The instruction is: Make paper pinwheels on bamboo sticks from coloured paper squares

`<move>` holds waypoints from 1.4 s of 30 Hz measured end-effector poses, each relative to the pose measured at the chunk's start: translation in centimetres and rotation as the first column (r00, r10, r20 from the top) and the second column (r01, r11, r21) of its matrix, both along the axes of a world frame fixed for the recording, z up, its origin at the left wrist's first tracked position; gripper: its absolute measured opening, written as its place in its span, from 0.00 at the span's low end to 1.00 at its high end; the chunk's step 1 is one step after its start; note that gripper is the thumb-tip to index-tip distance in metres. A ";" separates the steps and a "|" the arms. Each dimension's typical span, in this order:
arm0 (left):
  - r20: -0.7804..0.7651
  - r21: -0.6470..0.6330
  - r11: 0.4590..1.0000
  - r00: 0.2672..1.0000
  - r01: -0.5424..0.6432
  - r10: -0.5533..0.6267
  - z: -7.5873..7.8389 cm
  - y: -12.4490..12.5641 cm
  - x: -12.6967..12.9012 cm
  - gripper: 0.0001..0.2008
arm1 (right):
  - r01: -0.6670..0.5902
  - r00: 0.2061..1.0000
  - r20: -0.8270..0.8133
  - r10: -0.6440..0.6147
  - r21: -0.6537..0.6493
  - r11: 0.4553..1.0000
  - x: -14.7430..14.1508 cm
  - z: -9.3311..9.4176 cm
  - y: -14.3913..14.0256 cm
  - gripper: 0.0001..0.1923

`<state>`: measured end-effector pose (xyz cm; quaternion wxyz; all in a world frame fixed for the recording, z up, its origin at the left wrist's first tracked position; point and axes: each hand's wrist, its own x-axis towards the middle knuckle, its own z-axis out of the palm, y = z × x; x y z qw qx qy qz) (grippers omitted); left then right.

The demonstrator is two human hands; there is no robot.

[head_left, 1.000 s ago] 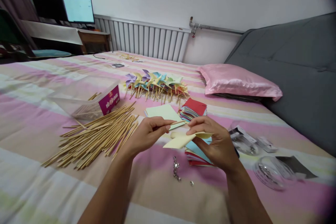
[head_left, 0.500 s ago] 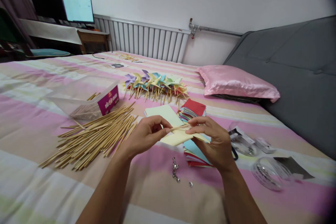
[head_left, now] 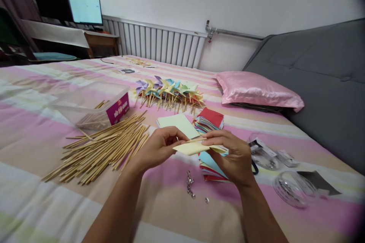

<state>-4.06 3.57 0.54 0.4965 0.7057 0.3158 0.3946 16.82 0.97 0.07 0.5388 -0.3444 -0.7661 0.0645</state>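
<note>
My left hand (head_left: 159, 147) pinches a thin wooden stick (head_left: 195, 140) at its near end, over a striped bedspread. My right hand (head_left: 232, 155) holds a pale yellow folded paper piece (head_left: 190, 148) against the stick's tip. Both hands meet just above a stack of coloured paper squares (head_left: 211, 165). A large pile of wooden sticks (head_left: 102, 147) lies to the left of my left hand. Small metal pins (head_left: 190, 184) lie on the bed below my hands.
Finished paper pinwheels (head_left: 168, 91) lie in a row further back. A clear plastic box (head_left: 94, 106) with a purple label stands at the left. A red-topped paper stack (head_left: 209, 119), a light green sheet (head_left: 178, 123), clear round containers (head_left: 293, 188) and a pink pillow (head_left: 256, 91) surround the spot.
The yellow paper has been drawn in and flattened against the stick, and my two hands have come closer together. The camera shifted slightly.
</note>
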 end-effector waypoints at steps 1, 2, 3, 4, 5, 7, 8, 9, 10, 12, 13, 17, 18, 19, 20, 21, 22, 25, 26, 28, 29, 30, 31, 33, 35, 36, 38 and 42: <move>0.012 -0.014 1.000 1.000 0.005 -0.005 0.0 0.0 0.0 0.07 | 0.004 1.000 0.002 -0.004 0.000 1.000 0.0 0.0 0.0 0.04; 0.021 -0.025 1.000 1.000 0.010 -0.009 0.0 0.0 0.0 0.07 | 0.008 1.000 0.004 -0.008 0.001 1.000 0.0 0.0 0.0 0.04; 0.027 -0.032 0.999 1.000 0.011 -0.010 0.0 0.0 0.1 0.07 | 0.011 1.000 0.006 -0.011 0.002 1.000 0.0 0.0 0.0 0.04; 0.029 -0.036 0.999 1.000 0.012 -0.011 0.0 0.0 0.1 0.06 | 0.015 1.000 0.007 -0.015 0.003 1.000 0.0 0.0 0.0 0.04; 0.029 -0.036 0.999 1.000 0.012 -0.011 0.0 0.0 0.1 0.06 | 0.017 1.000 0.009 -0.017 0.003 1.000 0.0 0.0 0.0 0.04; 0.029 -0.035 0.999 0.999 0.014 -0.013 0.0 0.0 0.1 0.05 | 0.020 1.000 0.008 -0.020 0.007 1.000 0.0 0.0 0.0 0.05; 0.031 -0.034 0.999 0.999 0.016 -0.015 0.1 0.0 0.1 0.05 | 0.021 1.000 0.007 -0.021 0.010 1.000 0.0 0.0 0.0 0.05; 0.031 -0.031 0.999 0.999 0.017 -0.016 0.1 0.0 0.0 0.06 | 0.021 1.000 0.007 -0.021 0.013 1.000 0.0 0.0 0.0 0.05; 0.030 -0.026 0.999 0.999 0.018 -0.018 0.1 -0.1 0.0 0.06 | 0.022 1.000 0.006 -0.022 0.015 1.000 0.0 0.0 0.0 0.05; 0.027 -0.021 1.000 0.999 0.023 -0.022 0.1 -0.1 0.0 0.07 | 0.021 1.000 0.008 -0.021 0.015 1.000 0.0 0.0 -0.1 0.05; 0.026 -0.021 1.000 0.999 0.023 -0.022 0.1 -0.1 0.0 0.08 | 0.018 1.000 0.009 -0.018 0.014 1.000 0.1 0.0 -0.1 0.05; 0.034 -0.039 0.999 0.999 0.014 -0.012 0.0 0.0 0.0 0.07 | 0.001 1.000 0.006 -0.001 0.020 1.000 0.1 0.0 -0.1 0.05; 0.036 -0.040 0.999 0.999 0.012 -0.011 0.0 0.0 0.0 0.07 | -0.001 1.000 0.005 0.001 0.023 1.000 0.1 0.0 -0.1 0.05; 0.038 -0.041 0.999 0.999 0.012 -0.010 0.0 0.0 0.0 0.07 | -0.002 1.000 0.004 0.002 0.023 1.000 0.1 0.1 -0.2 0.06; 0.041 -0.041 0.999 0.999 0.012 -0.010 -0.1 0.0 0.0 0.07 | -0.004 1.000 0.003 0.003 0.023 1.000 0.1 0.1 -0.2 0.06; 0.043 -0.041 0.999 0.999 0.012 -0.010 -0.1 0.0 0.0 0.07 | -0.006 1.000 0.002 0.006 0.024 1.000 0.1 0.1 -0.2 0.06; 0.045 -0.041 0.999 0.999 0.012 -0.010 -0.1 0.0 0.0 0.07 | -0.006 1.000 0.000 0.006 0.025 1.000 0.1 0.1 -0.2 0.06; 0.044 -0.039 0.999 0.999 0.006 -0.005 0.0 0.0 0.1 0.08 | 0.000 1.000 -0.003 0.000 0.028 1.000 0.1 0.1 -0.1 0.06; 0.041 -0.040 0.999 0.999 0.005 -0.004 0.0 0.0 0.1 0.08 | 0.003 1.000 -0.003 -0.003 0.028 1.000 0.1 0.1 -0.1 0.06; 0.028 -0.041 0.999 1.000 0.007 -0.005 0.1 -0.1 0.1 0.09 | 0.006 1.000 -0.005 -0.006 0.025 1.000 0.1 0.1 -0.2 0.06; 0.020 -0.043 0.999 1.000 0.008 -0.007 0.1 -0.1 0.1 0.09 | 0.006 1.000 -0.007 -0.005 0.024 1.000 0.1 0.2 -0.2 0.05; 0.011 -0.046 0.999 1.000 0.010 -0.009 0.2 -0.1 0.1 0.09 | 0.005 1.000 -0.010 -0.005 0.022 1.000 0.1 0.2 -0.2 0.05; 0.003 -0.050 0.999 1.000 0.011 -0.010 0.2 -0.1 0.1 0.10 | 0.006 1.000 -0.013 -0.005 0.021 1.000 0.1 0.2 -0.2 0.05; -0.010 -0.057 0.998 1.000 0.014 -0.014 0.3 -0.1 0.0 0.10 | 0.006 1.000 -0.019 -0.006 0.020 1.000 0.0 0.2 -0.3 0.06; -0.022 -0.058 0.998 1.000 0.013 -0.014 0.3 -0.1 0.0 0.10 | 0.006 1.000 -0.024 -0.005 0.016 1.000 0.0 0.2 -0.3 0.06; -0.028 -0.056 0.998 1.000 0.013 -0.014 0.3 -0.1 0.0 0.10 | 0.004 1.000 -0.027 -0.003 0.014 1.000 0.0 0.2 -0.3 0.07; -0.035 -0.055 0.998 0.999 0.012 -0.014 0.3 -0.2 0.0 0.10 | -0.003 0.999 -0.035 0.004 0.014 1.000 0.0 0.2 -0.3 0.07; -0.033 -0.055 0.998 0.999 0.018 -0.020 0.4 -0.2 0.0 0.10 | -0.010 0.999 -0.037 0.011 0.009 1.000 0.1 0.1 -0.4 0.07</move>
